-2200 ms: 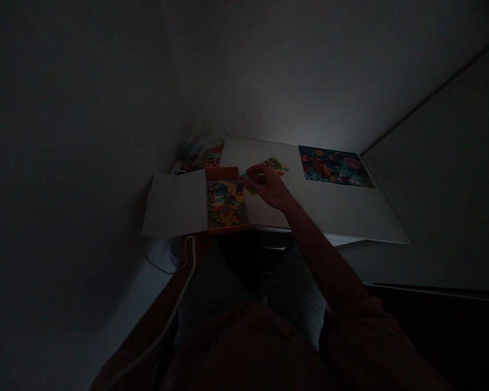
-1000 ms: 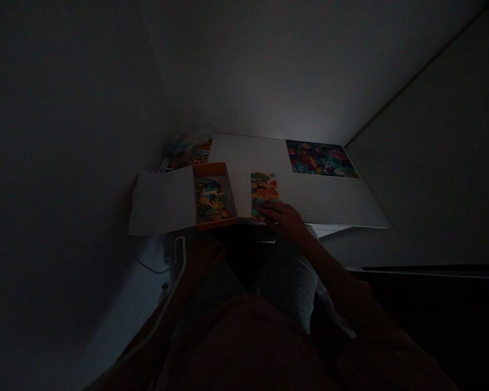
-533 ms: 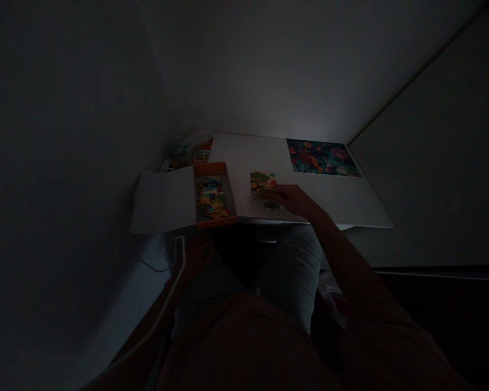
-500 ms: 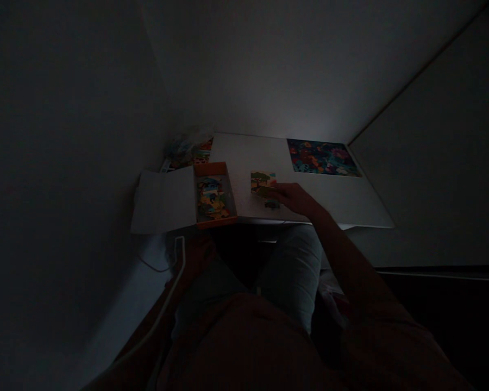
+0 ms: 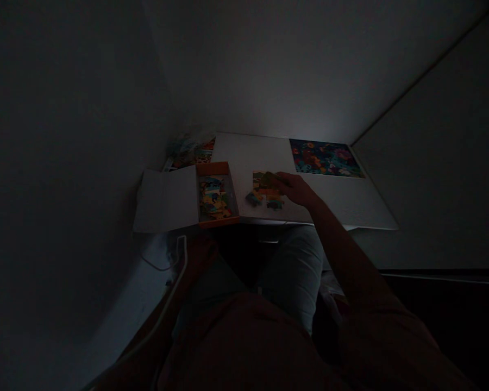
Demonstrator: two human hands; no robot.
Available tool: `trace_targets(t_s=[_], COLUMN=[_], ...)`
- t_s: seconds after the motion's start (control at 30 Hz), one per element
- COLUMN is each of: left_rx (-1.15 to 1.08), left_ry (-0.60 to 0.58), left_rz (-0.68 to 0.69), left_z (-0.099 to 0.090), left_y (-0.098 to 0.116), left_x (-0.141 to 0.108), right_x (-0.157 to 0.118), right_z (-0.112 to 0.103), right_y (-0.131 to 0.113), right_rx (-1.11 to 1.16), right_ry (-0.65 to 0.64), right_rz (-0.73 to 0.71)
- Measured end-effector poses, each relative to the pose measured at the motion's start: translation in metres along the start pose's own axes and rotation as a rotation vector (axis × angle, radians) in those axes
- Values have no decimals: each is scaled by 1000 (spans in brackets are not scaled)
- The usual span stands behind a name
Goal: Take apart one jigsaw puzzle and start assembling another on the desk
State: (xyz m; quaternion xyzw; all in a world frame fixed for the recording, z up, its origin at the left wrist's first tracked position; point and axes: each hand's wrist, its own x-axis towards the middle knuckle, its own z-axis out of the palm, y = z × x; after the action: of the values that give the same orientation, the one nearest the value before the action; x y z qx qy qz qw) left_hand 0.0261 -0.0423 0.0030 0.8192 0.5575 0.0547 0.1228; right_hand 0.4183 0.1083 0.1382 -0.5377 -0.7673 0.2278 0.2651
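From here I see my right hand [image 5: 296, 190] curved over jigsaw pieces [image 5: 267, 187] just right of the orange box [image 5: 217, 167], spread out for easy reach; I cannot tell if it grips, nor the state of my dim left hand [image 5: 199, 254].

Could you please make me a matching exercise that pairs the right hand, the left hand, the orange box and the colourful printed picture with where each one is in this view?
Things:
1. Right hand
2. Left hand
3. Orange box
4. Colourful printed picture

Places:
A. At the far edge of the white board
B. On loose jigsaw pieces
C. Below the board's near edge
D. Beside the white flap

Pairs: 1-B, 2-C, 3-D, 4-A
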Motion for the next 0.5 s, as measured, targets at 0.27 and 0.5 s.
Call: trace_targets(t_s=[0.27, 0.5], left_rx=[4, -8], left_ry=[-4, -8], left_rz=[-12, -22], left_z=[-2, -4], left_y=[3, 6], left_x=[2, 2], right_x=[20, -14], right_z=[20, 74], right_y=[12, 2], right_rx=[-184, -386], right_ry=[86, -75], right_rz=[-52, -145])
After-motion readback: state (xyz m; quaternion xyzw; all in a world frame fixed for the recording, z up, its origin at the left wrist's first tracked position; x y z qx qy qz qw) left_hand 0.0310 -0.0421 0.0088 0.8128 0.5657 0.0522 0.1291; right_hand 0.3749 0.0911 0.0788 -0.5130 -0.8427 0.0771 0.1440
